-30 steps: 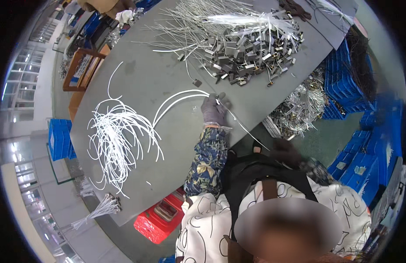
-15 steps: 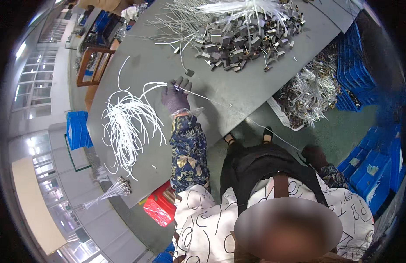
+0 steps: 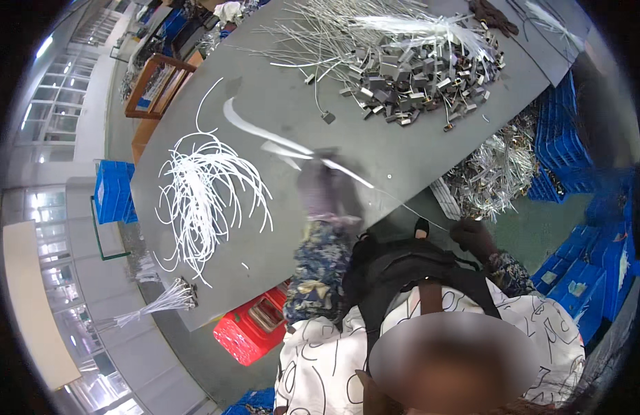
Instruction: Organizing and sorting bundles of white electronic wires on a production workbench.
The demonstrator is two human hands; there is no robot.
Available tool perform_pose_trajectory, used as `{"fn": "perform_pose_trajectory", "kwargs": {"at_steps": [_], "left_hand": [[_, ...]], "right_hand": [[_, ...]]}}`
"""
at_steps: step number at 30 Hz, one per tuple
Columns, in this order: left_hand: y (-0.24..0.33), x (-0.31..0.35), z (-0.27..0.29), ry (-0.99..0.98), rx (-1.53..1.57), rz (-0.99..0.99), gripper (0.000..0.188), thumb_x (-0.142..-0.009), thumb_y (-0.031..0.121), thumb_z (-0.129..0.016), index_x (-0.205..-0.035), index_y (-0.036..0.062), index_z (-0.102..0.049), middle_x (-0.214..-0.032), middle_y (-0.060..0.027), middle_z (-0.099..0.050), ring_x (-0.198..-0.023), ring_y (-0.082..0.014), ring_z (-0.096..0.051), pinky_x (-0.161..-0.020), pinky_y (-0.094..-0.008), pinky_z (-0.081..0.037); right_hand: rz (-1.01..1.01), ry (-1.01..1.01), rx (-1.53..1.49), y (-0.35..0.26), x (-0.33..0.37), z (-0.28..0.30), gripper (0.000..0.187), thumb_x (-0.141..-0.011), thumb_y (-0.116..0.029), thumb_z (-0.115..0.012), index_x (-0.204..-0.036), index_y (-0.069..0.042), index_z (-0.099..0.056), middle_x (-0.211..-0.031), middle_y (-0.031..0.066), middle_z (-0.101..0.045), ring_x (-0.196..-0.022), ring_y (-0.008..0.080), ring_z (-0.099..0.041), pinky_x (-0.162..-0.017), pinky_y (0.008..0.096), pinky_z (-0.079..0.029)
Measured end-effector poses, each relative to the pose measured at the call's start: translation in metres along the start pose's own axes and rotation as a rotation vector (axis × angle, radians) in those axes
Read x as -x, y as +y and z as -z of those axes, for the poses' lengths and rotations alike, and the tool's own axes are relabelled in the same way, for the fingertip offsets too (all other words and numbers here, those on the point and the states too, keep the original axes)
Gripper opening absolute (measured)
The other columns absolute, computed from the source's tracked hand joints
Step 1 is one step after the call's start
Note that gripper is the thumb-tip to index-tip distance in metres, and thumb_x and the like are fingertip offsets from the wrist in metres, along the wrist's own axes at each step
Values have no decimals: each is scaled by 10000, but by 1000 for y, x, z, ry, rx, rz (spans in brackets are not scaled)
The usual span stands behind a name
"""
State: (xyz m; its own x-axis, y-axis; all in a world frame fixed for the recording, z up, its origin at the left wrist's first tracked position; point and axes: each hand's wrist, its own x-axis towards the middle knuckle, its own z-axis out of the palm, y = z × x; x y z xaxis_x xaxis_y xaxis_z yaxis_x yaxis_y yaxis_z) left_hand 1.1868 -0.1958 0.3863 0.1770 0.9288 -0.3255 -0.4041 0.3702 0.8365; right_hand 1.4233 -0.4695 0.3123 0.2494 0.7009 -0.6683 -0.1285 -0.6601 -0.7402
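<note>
My left hand, in a dark glove and smeared by motion, is above the table with a white flexible tube in its grip. The tube sticks out on both sides of the hand. A thin wire runs from the tube's right end, past the table edge, to my right hand. That hand, also dark-gloved, is closed round the wire's end, low beside my apron. Left of my left hand lies a loose bundle of white tubes.
A heap of dark rectangular connectors with pale wires covers the table's far side, a dark glove beyond it. Blue crates and a container of wired parts stand at right. A red stool is below the near edge.
My left hand has moved right and towards me along the wire, pulling the white tube with it. My right hand stays low, still closed on the wire. The whole view has shifted slightly.
</note>
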Motion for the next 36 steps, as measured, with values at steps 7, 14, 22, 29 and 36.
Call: {"fn": "perform_pose_trajectory", "kwargs": {"at_steps": [7, 14, 22, 29, 36], "left_hand": [[-61, -31, 74, -55, -693, 7, 187, -836, 204, -595, -821, 32, -664, -643, -44, -570, -595, -149, -511, -589, -302, -436], [7, -65, 109, 26, -686, 82, 163, -866, 170, -618, -853, 13, -660, -639, -18, -579, -512, -79, -505, -466, -222, -401], [-35, -62, 75, -113, 22, 21, 146, -876, 88, -560, -981, -13, -562, -885, -80, -571, -696, -146, -570, -537, -244, -472], [-101, -69, 10, -223, 289, 485, 164, -888, 112, -542, -972, -24, -503, -836, -133, -570, -727, -299, -633, -653, -450, -581], [-80, -105, -3, -2, 320, 309, 149, -900, 129, -549, -964, -3, -518, -875, -163, -607, -699, -305, -631, -628, -460, -580]], "right_hand": [[291, -288, 196, -143, -79, -147, 526, -786, -276, -707, -1204, -26, -509, -1051, 101, -586, -848, 157, -578, -742, 318, -477], [955, 168, 864, -209, -195, -204, 634, -762, -403, -686, -1267, -84, -474, -1316, 186, -432, -1135, 341, -524, -903, 410, -461], [704, -147, 626, -195, -182, -177, 342, -791, -344, -649, -951, -49, -583, -894, 149, -586, -865, 337, -589, -756, 422, -464], [123, 79, 222, -76, -19, -69, 176, -839, -203, -636, -908, -43, -610, -751, 30, -572, -625, 98, -518, -543, 269, -423], [-116, -59, 82, -8, 41, -16, 133, -829, -195, -618, -801, -66, -629, -713, 20, -592, -570, 86, -524, -476, 249, -406]]}}
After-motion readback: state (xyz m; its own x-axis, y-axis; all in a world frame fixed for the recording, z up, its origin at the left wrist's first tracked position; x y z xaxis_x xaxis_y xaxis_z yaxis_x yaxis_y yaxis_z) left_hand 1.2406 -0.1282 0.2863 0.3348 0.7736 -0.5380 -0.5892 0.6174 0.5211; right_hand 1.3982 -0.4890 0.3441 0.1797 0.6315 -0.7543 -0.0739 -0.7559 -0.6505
